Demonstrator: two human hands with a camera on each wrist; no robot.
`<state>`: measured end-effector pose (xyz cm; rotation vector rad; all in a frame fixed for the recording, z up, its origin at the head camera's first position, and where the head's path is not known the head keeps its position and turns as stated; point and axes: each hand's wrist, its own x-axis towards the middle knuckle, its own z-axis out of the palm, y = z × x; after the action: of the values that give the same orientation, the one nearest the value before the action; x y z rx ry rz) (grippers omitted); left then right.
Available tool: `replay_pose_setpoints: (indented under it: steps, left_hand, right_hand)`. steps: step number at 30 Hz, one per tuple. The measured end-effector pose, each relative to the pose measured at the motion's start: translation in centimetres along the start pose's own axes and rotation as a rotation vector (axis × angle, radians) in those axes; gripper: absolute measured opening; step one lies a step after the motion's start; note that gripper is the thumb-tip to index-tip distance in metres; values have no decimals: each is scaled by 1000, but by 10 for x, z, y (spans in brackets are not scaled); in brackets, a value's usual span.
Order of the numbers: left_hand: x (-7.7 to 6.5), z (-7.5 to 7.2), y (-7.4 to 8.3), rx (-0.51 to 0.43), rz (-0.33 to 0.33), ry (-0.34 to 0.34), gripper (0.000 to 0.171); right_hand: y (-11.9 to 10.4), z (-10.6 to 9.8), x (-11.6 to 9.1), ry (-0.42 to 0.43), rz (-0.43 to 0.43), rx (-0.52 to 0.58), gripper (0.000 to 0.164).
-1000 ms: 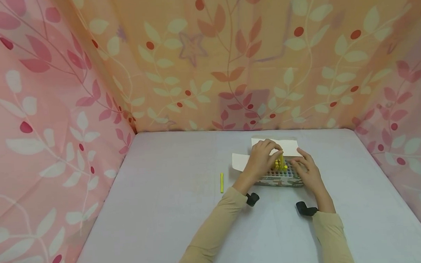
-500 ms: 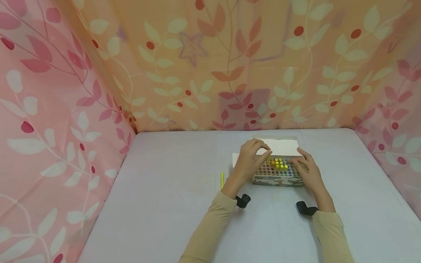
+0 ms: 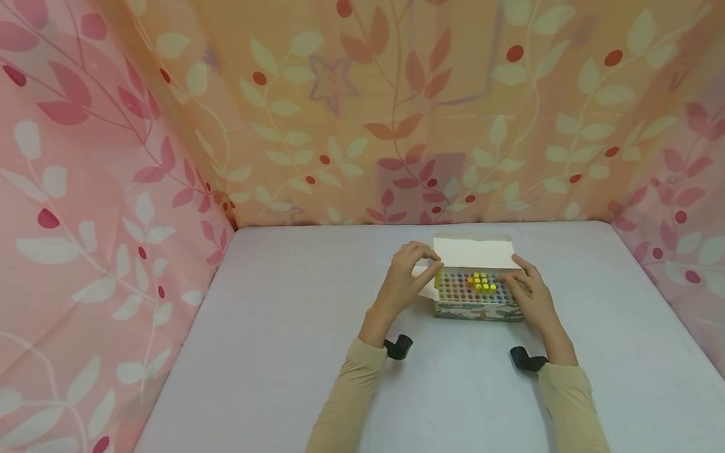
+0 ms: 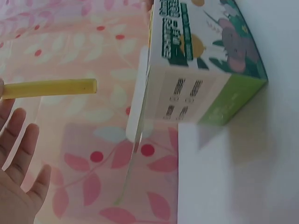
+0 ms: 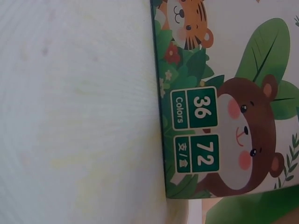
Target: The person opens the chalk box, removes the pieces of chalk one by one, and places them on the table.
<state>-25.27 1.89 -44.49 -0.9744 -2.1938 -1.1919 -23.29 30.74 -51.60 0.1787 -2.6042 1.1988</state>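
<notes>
A yellow crayon (image 4: 51, 87) is pinched in my left hand (image 3: 403, 278) between thumb and fingertips. In the head view it stands upright by the left end of the box; the left wrist view shows its free end clear of the box's side. The printed crayon box (image 3: 478, 310) sits with its lid raised. Its holed tray holds rows of crayons, with several yellow crayon ends (image 3: 484, 287) and an orange one (image 3: 470, 282) sticking up higher near the middle. My right hand (image 3: 529, 297) rests at the box's right end, fingers loosely bent over its rim.
The white lid flap (image 3: 474, 252) leans back behind the box, and a side flap (image 3: 427, 287) spreads left. Black wrist mounts (image 3: 399, 347) hang by both wrists. The pale tabletop (image 3: 270, 336) is bounded by floral curtains (image 3: 335, 121) at the back and both sides.
My left hand has lifted the yellow crayon from the tray's middle and carried it left to the box's end. The loose yellow crayon on the table is now hidden. My right hand stays.
</notes>
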Motion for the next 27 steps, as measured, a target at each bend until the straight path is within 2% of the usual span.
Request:
replay_pose_setpoints:
  steps: [5,11,19,24,27]
  left_hand:
    - [-9,-13,-7,-22,-13,-17,10]
    - [-21,-25,-17,-37,-69,-45,13]
    - [-33,-37,-27,-33,-121,-22,13]
    - [-38,-41,-30,-33,-141,-18,14]
    - [-41,-43,-32,-37,-155,-24,15]
  right_hand:
    - [-1,1,0,-3,3,-3,33]
    - [1,1,1,-6,-12,1,32]
    - [0,-5,2,-54,-39,1,33]
    - [-5,-11,3,-94,5,-28,41]
    - [-9,-11,3,-80,47,-36,48]
